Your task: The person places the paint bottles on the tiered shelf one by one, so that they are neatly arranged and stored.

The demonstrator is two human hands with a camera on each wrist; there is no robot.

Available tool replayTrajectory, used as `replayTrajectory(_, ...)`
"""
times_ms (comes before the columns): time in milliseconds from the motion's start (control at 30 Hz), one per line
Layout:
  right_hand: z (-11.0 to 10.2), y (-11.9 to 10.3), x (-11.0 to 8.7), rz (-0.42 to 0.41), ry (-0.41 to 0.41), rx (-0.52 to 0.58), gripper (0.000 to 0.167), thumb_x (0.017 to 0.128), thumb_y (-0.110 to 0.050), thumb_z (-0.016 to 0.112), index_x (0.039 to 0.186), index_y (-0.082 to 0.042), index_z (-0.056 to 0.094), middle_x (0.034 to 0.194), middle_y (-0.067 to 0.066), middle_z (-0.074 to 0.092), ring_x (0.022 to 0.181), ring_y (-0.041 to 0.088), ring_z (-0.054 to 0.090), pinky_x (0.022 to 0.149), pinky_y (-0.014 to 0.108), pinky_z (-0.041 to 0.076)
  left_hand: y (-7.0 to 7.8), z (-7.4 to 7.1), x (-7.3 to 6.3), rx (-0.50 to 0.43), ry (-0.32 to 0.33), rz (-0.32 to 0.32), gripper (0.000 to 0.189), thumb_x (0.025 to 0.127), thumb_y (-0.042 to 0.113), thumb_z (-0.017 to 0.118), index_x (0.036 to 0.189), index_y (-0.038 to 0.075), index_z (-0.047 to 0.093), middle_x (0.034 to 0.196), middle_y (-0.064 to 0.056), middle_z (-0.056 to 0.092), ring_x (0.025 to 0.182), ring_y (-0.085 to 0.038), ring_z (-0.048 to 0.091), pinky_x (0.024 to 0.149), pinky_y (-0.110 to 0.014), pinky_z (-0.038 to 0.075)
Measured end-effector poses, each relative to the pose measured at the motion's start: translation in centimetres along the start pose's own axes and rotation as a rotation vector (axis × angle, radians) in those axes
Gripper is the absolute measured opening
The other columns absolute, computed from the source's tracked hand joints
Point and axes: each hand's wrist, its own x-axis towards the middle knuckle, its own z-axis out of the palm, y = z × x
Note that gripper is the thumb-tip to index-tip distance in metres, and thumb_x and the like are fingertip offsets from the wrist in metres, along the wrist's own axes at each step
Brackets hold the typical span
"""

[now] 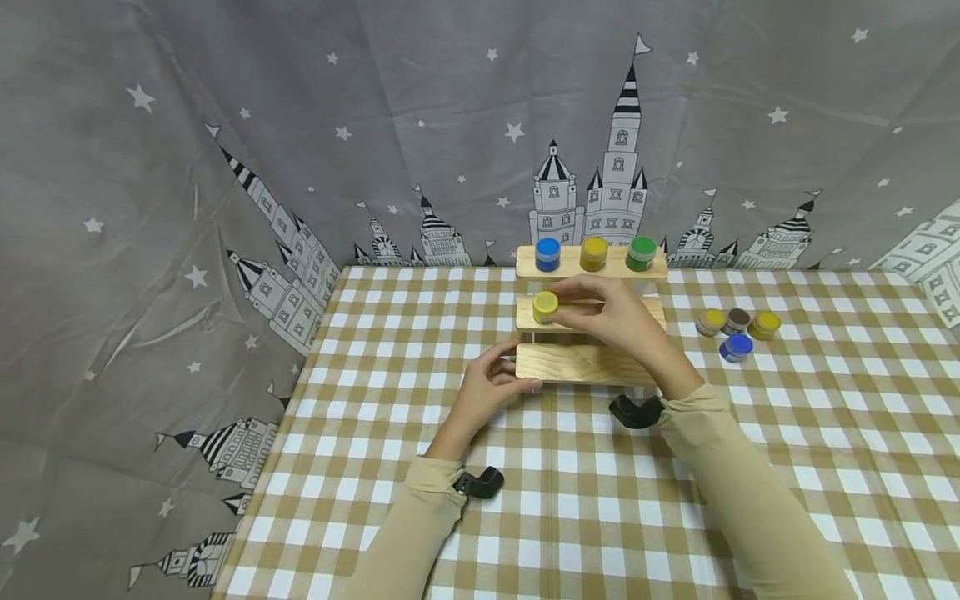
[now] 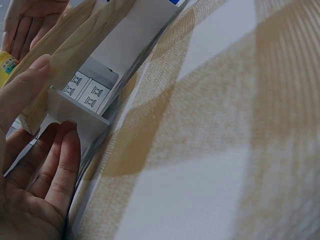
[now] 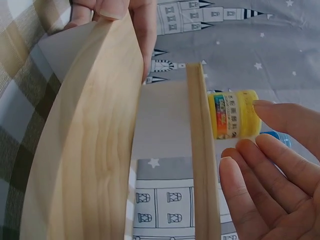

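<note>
A three-step wooden display rack (image 1: 585,364) with white side supports stands on the table. My left hand (image 1: 486,385) grips the left end of its lowest step, thumb over the board and fingertips (image 2: 69,131) against the white support. On the left of the middle step stands a small yellow paint jar (image 1: 545,307), upright. My right hand (image 1: 611,315) is beside this jar, its thumb (image 3: 272,111) at the lid's edge and its fingers loosely spread. Along the top step stand a blue jar (image 1: 547,255), a darker yellow jar (image 1: 593,254) and a green jar (image 1: 641,254).
Right of the rack, a cluster on the checked tablecloth (image 1: 420,333) holds a yellow jar (image 1: 710,322), a brown jar (image 1: 737,322), another yellow jar (image 1: 765,326) and a dark blue jar (image 1: 736,347). A grey castle-print curtain (image 1: 442,108) hangs behind and at the left.
</note>
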Motion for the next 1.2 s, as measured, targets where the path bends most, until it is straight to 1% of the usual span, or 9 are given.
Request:
replayTrajectory(233, -1.2, 0.0, -1.0, 0.01, 0.028, -0.057, 0.041, 0.094, -0.017, 0.078, 0.131, -0.002, 0.068, 0.135, 0.015, 0.069, 0.128, 0.032, 0.064, 0.104, 0.044, 0.059, -0.1, 0.0, 0.0, 0.003, 0.008, 0.002, 0.074, 0.08, 0.007, 0.089, 0.146, 0.006, 0.056, 0.113, -0.02, 0.07, 0.085, -0.012, 0.07, 0.079, -0.023, 0.065)
replayTrajectory(300, -1.5, 0.1, -1.4, 0.005, 0.041, -0.074, 0.041, 0.094, -0.018, 0.078, 0.131, -0.003, 0.068, 0.135, 0.014, 0.069, 0.126, 0.032, 0.066, 0.102, 0.042, 0.061, 0.0, 0.0, 0.0, 0.005, 0.01, -0.006, 0.074, 0.079, 0.008, 0.09, 0.145, 0.007, 0.057, 0.113, -0.02, 0.07, 0.085, -0.012, 0.07, 0.079, -0.023, 0.065)
replayTrajectory(433, -2.3, 0.2, -2.4, -0.007, 0.077, -0.085, 0.04, 0.094, -0.02, 0.078, 0.13, -0.004, 0.069, 0.135, 0.013, 0.069, 0.12, 0.032, 0.069, 0.094, 0.026, 0.062, 0.0, 0.0, 0.0, 0.01, 0.011, -0.017, 0.074, 0.079, 0.008, 0.09, 0.145, 0.007, 0.057, 0.112, -0.02, 0.07, 0.084, -0.013, 0.07, 0.079, -0.022, 0.065)
replayTrajectory(567, -3.3, 0.5, -3.6, -0.014, 0.124, -0.085, 0.039, 0.094, -0.02, 0.078, 0.129, -0.004, 0.07, 0.136, 0.013, 0.069, 0.114, 0.031, 0.071, 0.087, 0.012, 0.059, 0.0, 0.0, -0.1, 0.014, 0.013, -0.019, 0.076, 0.079, 0.008, 0.09, 0.146, 0.007, 0.056, 0.112, -0.021, 0.07, 0.084, -0.013, 0.07, 0.078, -0.021, 0.064)
replayTrajectory(767, -5.1, 1.7, -5.2, -0.036, 0.215, -0.074, 0.039, 0.093, -0.015, 0.078, 0.129, -0.002, 0.07, 0.13, 0.017, 0.07, 0.107, 0.004, 0.071, 0.087, 0.01, 0.058, 0.0, -0.1, -0.1, 0.015, 0.013, -0.014, 0.076, 0.079, 0.008, 0.09, 0.147, 0.006, 0.055, 0.112, -0.021, 0.07, 0.084, -0.013, 0.07, 0.079, -0.022, 0.064)
replayTrajectory(833, -5.8, 2.1, -5.7, -0.04, 0.25, -0.078, 0.037, 0.093, -0.013, 0.079, 0.127, -0.002, 0.07, 0.127, 0.011, 0.073, 0.105, -0.003, 0.069, 0.087, 0.009, 0.058, 0.0, -0.1, -0.1, 0.016, 0.013, -0.01, 0.076, 0.08, 0.009, 0.089, 0.147, 0.005, 0.055, 0.112, -0.021, 0.07, 0.084, -0.012, 0.07, 0.079, -0.022, 0.064)
replayTrajectory(900, -6.5, 2.7, -6.2, -0.032, 0.289, -0.085, 0.036, 0.093, -0.013, 0.079, 0.126, -0.002, 0.071, 0.121, -0.001, 0.075, 0.105, -0.007, 0.067, 0.087, 0.008, 0.057, -0.1, -0.1, -0.1, 0.018, 0.014, -0.007, 0.076, 0.08, 0.01, 0.09, 0.147, 0.005, 0.055, 0.112, -0.02, 0.07, 0.084, -0.011, 0.07, 0.078, -0.022, 0.064)
replayTrajectory(1033, -7.6, 3.9, -7.5, 0.047, 0.352, -0.1, 0.038, 0.093, -0.018, 0.079, 0.128, -0.007, 0.071, 0.11, -0.027, 0.069, 0.106, -0.01, 0.063, 0.086, 0.004, 0.054, 0.0, -0.1, -0.1, 0.02, 0.012, -0.009, 0.076, 0.08, 0.01, 0.09, 0.147, 0.006, 0.055, 0.113, -0.019, 0.07, 0.085, -0.01, 0.07, 0.079, -0.023, 0.065)
replayTrajectory(1200, -8.7, 5.6, -9.2, 0.093, 0.388, -0.13, 0.041, 0.094, -0.019, 0.078, 0.131, -0.006, 0.068, 0.11, -0.031, 0.066, 0.106, -0.012, 0.061, 0.084, 0.002, 0.051, 0.1, -0.1, -0.1, 0.02, 0.013, -0.016, 0.075, 0.08, 0.01, 0.09, 0.147, 0.007, 0.055, 0.114, -0.019, 0.07, 0.085, -0.011, 0.07, 0.08, -0.022, 0.064)
